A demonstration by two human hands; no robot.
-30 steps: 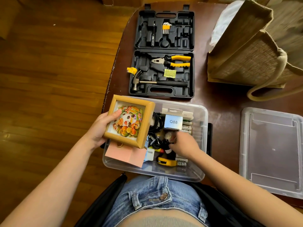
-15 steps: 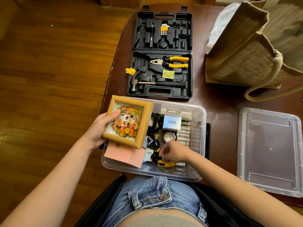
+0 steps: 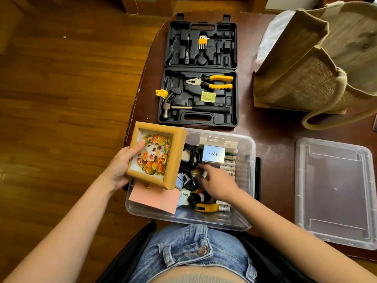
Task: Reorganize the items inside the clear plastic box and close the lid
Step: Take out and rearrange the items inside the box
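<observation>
Dark brown wood makes up the worktop (image 3: 273, 127) in front of me, with a plank floor (image 3: 67, 94) off to its left. On the near edge sits the clear plastic box (image 3: 250, 160), open, and its lid (image 3: 334, 190) lies flat on the worktop to the right, apart from the box.

My left hand (image 3: 120, 168) grips a wooden picture frame (image 3: 156, 155) by its left side, thumb on the glass, and holds it tilted over the box's left end. Under the frame a pink envelope (image 3: 155, 200) leans over the box's near left corner.

My right hand (image 3: 216, 180) reaches into the middle of the box with the fingers loosely bent, fingertips just below a small white carton marked Q88 (image 3: 213, 154); I cannot tell whether it has hold of anything. Around it lie black cables (image 3: 188, 158), a row of batteries (image 3: 229, 163) along the right side, and a yellow tape measure (image 3: 206, 207) near the front wall.

Beyond the box, a black tool case (image 3: 201, 74) lies open with pliers (image 3: 210, 81) and a hammer (image 3: 183, 108) in it. A woven bag (image 3: 310, 66) stands to the right of it.
</observation>
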